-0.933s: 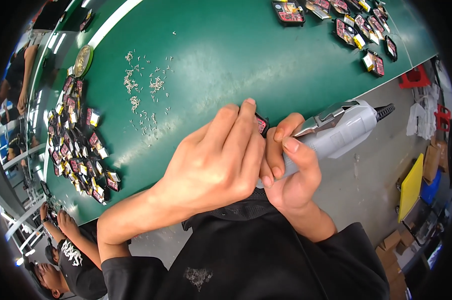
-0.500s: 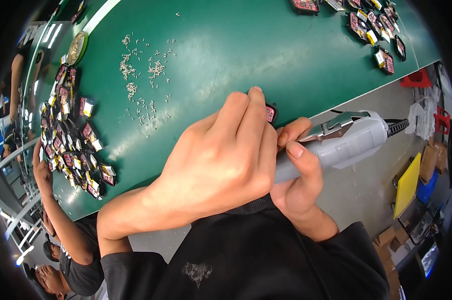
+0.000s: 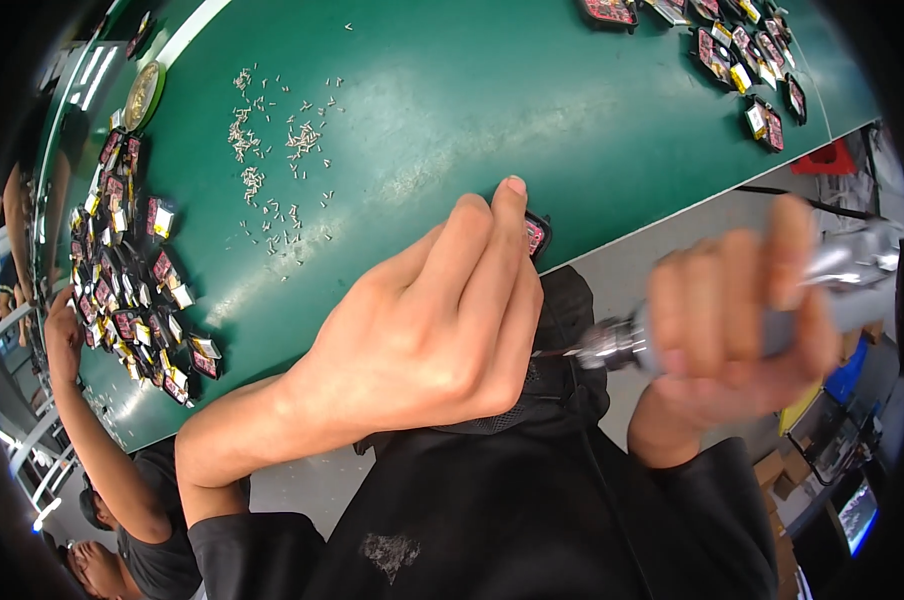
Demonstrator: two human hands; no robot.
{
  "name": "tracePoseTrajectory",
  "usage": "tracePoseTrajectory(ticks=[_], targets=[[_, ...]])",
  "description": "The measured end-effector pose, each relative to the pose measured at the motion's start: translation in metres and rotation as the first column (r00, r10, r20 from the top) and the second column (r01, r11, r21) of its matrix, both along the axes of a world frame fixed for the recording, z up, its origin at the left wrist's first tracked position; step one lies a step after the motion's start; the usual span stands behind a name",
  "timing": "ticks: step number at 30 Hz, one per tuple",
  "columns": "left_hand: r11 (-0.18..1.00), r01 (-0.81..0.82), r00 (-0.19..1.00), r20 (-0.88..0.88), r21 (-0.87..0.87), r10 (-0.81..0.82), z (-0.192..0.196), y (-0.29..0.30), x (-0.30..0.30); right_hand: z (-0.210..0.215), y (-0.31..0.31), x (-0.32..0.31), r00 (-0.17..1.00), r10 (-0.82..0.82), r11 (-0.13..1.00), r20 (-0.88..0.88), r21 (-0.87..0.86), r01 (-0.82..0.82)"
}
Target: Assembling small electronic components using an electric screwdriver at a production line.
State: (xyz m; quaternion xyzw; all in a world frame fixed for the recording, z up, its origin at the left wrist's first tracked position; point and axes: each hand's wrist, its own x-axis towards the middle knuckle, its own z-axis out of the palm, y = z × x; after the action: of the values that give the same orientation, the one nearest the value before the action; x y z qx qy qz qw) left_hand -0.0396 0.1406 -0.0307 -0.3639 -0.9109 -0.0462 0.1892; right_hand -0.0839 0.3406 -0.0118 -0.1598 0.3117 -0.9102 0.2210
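Note:
My left hand (image 3: pixel 427 325) lies over a small black and red part (image 3: pixel 536 236) at the near edge of the green table (image 3: pixel 472 110), its fingers pressing the part down. Only a corner of the part shows past my fingertips. My right hand (image 3: pixel 737 320) is blurred with motion, off the table to the right, and wraps around a grey electric screwdriver (image 3: pixel 842 285). The screwdriver's metal tip (image 3: pixel 597 347) points left toward my left hand, just below the table edge.
Several small silver screws (image 3: pixel 277 170) are scattered across the table's middle left. Piles of black and red parts lie at the left (image 3: pixel 132 290) and the top right (image 3: pixel 742 60). Another person's arm (image 3: pixel 87 420) reaches in at the lower left. Boxes stand on the floor at right.
My right hand has pulled the screwdriver away to the right and down, off the part. My left hand stays on the part at the table edge.

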Motion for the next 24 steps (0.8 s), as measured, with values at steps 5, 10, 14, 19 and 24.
tracePoseTrajectory(ticks=[5,10,14,19,24], targets=[[1.000,-0.013,0.998,-0.054,-0.004,0.013,-0.007,-0.003,0.003,0.012,-0.008,-0.031,0.979,-0.106,0.994,-0.173,-0.001,0.108],[1.000,-0.013,0.994,-0.110,0.027,0.016,-0.013,-0.001,0.003,0.005,-0.012,-0.041,0.981,-0.046,0.996,-0.190,0.062,0.058],[0.999,-0.012,0.993,-0.116,0.038,0.017,-0.016,-0.001,0.001,-0.002,-0.015,-0.045,0.977,-0.015,0.995,-0.213,0.090,0.035],[1.000,-0.024,0.992,-0.127,0.012,0.025,-0.014,-0.003,0.002,-0.003,-0.020,-0.045,0.977,-0.036,0.991,-0.210,0.120,0.062],[1.000,-0.006,0.999,-0.047,-0.024,0.005,-0.007,-0.006,0.002,-0.003,-0.020,-0.045,0.965,-0.029,0.987,-0.260,0.148,0.070]])
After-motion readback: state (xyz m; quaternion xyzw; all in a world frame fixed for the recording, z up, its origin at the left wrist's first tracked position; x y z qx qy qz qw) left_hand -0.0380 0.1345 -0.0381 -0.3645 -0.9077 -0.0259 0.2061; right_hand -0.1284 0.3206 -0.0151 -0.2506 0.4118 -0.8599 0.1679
